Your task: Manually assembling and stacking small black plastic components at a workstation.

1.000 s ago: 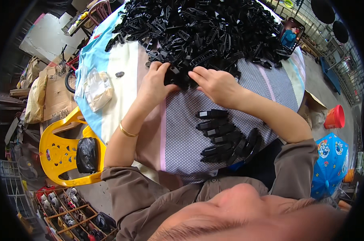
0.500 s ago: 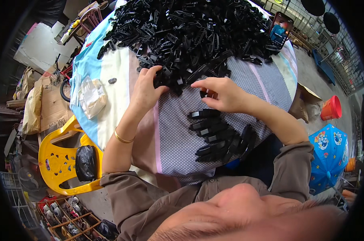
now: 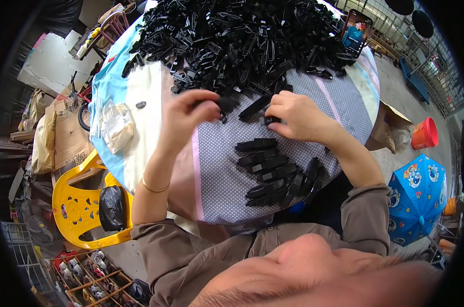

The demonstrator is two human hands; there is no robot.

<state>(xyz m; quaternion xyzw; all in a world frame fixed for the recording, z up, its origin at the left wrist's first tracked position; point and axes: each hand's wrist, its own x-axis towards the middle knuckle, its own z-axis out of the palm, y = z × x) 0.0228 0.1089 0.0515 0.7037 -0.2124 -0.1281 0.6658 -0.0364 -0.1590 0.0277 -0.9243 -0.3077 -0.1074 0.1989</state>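
A large heap of small black plastic pieces (image 3: 232,41) covers the far part of the cloth-covered table. At the heap's near edge, my left hand (image 3: 193,110) pinches a black plastic piece (image 3: 227,105), both partly smeared by motion. Facing it, my right hand (image 3: 301,116) is closed with its fingers curled round another black plastic piece (image 3: 269,121), of which only the end shows. Between the hands a long black piece (image 3: 254,108) lies slanted on the cloth. Closer to me, several black pieces (image 3: 270,163) are laid side by side in a curved row.
A phone (image 3: 356,33) leans against the heap's right side. Left on the table sit a clear plastic bag (image 3: 115,125) and a small dark object (image 3: 141,105). Around the table are a yellow chair (image 3: 81,204), a blue umbrella (image 3: 416,199) and a red bucket (image 3: 425,134).
My left hand has drawn back from the heap's edge with a black plastic piece in its fingers. The right hand has shifted slightly right, and its fingers have closed further.
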